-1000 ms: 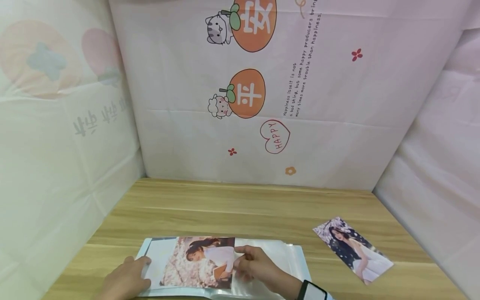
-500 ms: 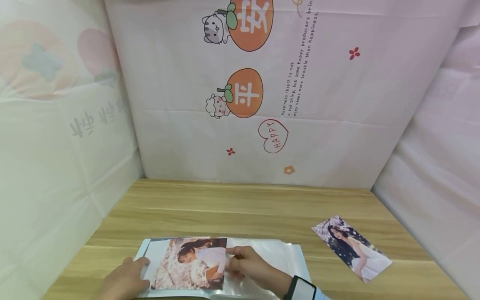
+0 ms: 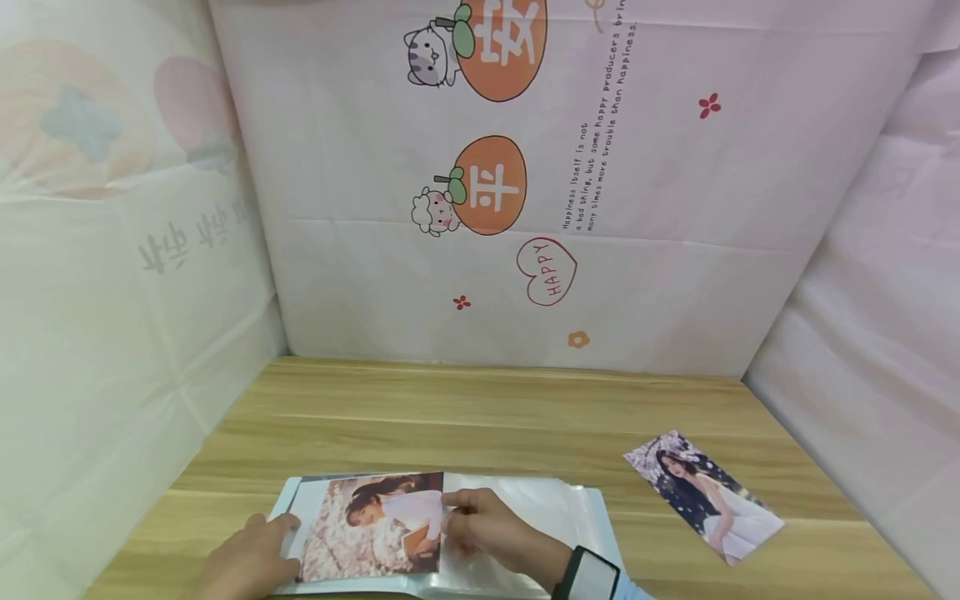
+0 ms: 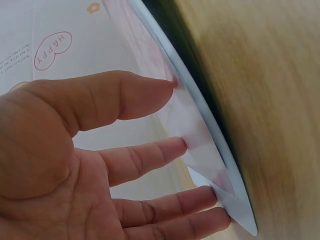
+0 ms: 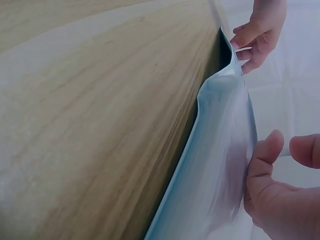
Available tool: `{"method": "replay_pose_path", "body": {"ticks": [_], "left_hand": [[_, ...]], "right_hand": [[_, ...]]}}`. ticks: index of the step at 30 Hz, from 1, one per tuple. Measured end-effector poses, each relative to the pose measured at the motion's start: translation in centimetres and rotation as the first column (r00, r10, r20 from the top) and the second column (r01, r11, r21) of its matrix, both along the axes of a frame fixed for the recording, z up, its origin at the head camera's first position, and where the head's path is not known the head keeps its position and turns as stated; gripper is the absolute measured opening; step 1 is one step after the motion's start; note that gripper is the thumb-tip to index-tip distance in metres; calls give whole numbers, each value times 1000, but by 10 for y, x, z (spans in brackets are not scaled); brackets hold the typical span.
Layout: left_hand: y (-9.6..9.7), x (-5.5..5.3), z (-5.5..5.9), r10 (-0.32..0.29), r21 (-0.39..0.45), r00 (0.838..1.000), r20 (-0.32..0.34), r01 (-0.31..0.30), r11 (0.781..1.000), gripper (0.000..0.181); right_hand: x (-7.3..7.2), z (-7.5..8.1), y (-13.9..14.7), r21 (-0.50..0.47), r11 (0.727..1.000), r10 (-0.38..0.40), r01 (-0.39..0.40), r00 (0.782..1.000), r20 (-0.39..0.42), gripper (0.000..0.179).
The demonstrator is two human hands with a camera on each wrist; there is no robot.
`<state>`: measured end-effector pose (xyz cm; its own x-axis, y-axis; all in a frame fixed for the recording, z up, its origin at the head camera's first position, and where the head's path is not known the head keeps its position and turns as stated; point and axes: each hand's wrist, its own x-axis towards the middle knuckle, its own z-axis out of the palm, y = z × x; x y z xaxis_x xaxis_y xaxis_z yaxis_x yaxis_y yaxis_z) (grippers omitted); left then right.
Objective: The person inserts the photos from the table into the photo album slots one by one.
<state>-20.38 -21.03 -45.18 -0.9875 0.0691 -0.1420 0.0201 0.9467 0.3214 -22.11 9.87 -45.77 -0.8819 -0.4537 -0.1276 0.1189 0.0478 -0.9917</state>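
A photo album [image 3: 517, 492] with a pale blue cover and clear plastic pockets lies spread at the table's front edge. Over its left page is a print photo [image 3: 375, 529] of a person in white among pink blossoms. The right hand [image 3: 491, 529] pinches this photo's right edge between thumb and forefinger. On the album's left edge rest the thumb and fingertips of the left hand [image 3: 251, 554], spread apart; the left wrist view shows that hand [image 4: 110, 160] touching the clear page with nearly straight fingers. How far the photo sits inside the pocket is hard to tell.
A second photo [image 3: 708, 504], of a person in a white dress, lies slanted on the wooden table [image 3: 480, 417] to the right. White printed cloth [image 3: 637, 275] walls in the back and both sides. A watch [image 3: 588, 575] is on the right wrist.
The right hand has moved left with the pinched photo, bringing it further over the left page. The left hand has stayed at the album's left edge; the other photo lies as before.
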Motion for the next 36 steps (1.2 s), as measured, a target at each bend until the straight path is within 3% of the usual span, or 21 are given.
{"method": "replay_pose_path", "body": {"ticks": [9,27,36], "left_hand": [[-1,0,1,1,30,999,35,-2,1000,56],[-2,5,2,-28,22,998,-49,29,999,54],[-1,6,3,-35,12,998,-61,36,999,53]], "right_hand": [[1,8,-8,-74,997,25,-23,999,27,45],[4,5,-22,-126,992,37,-28,997,66,42],[6,5,-28,-118,993,33,-25,998,62,37]]}}
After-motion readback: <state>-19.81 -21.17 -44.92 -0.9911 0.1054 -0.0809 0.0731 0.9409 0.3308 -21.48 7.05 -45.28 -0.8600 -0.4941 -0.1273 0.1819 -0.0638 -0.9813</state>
